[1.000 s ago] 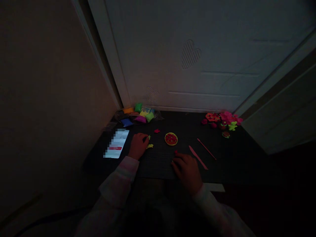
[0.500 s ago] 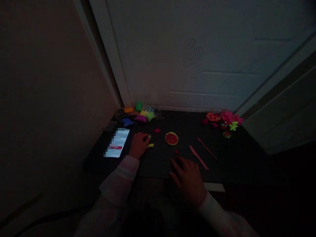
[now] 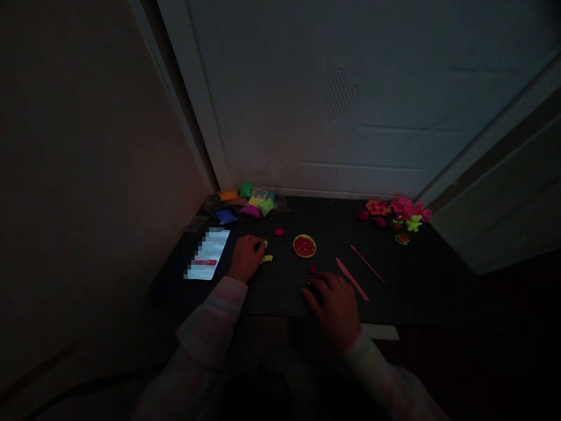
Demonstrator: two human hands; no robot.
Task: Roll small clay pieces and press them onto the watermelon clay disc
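Observation:
My left hand (image 3: 246, 258) rests on the dark table with its fingers curled, and a small green piece (image 3: 265, 242) shows at its fingertips. Just below that lies a yellow wavy-edged piece (image 3: 267, 259). My right hand (image 3: 333, 307) is near the front edge, thumb and index finger drawn close together. A tiny pale speck shows at their tips, too small to name. Beside those fingers lies a small red lump (image 3: 312, 269). Farther back is a little round clay pie (image 3: 304, 246) with a yellow rim, a red filling and small dots on top.
A pink plastic knife (image 3: 352, 279) and a thin pink stick tool (image 3: 367, 264) lie right of centre. A red piece (image 3: 279, 232) is behind the pie. At left are a lit phone (image 3: 209, 254) and bagged coloured clay packets (image 3: 250, 210); clay figures (image 3: 405, 209) stand back right.
My right hand opened and drew back slightly half a second ago; now its thumb and index finger have come together again, close to the red lump. My left hand has stayed still.

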